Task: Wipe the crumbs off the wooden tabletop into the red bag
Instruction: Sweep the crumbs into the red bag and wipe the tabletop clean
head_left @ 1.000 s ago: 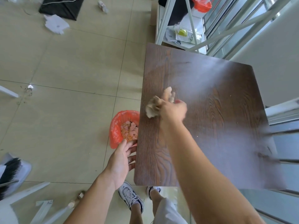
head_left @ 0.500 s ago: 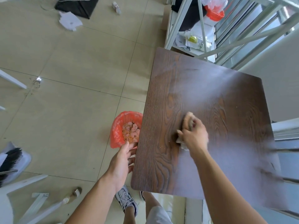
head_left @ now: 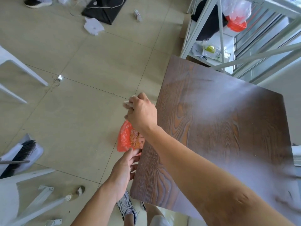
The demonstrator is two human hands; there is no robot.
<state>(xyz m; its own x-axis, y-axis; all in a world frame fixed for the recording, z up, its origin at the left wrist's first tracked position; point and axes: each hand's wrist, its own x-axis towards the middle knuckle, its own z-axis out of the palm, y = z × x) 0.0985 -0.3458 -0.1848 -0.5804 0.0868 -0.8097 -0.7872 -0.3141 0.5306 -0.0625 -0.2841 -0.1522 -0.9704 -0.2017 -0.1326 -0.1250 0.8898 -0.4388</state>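
Two hands work at the left edge of the wooden tabletop [head_left: 219, 136]. The right hand [head_left: 141, 113] is curled tight around a crumpled pale cloth [head_left: 128, 103], fingers pressed together on it, and hangs just past the table's left edge, above the floor and over the red bag [head_left: 124, 137]. Only a wad of the cloth shows, poking out toward the far left of the fist (its full shape is hidden). The left hand [head_left: 125, 165] reaches up from below along the same edge; its fingertips touch the bag's near rim, though whether they pinch it cannot be told.

The bag sits right against the table edge with its mouth open upward, and inside lies a heap of orange-pink crumbs [head_left: 136, 139]. A few pale specks remain scattered on the dark wood, mostly toward its right half. The tabletop's long grain runs from the near edge toward the far edge. A dustpan with a black brush [head_left: 21, 152] lies on the tiled floor [head_left: 81, 103], well to the left.
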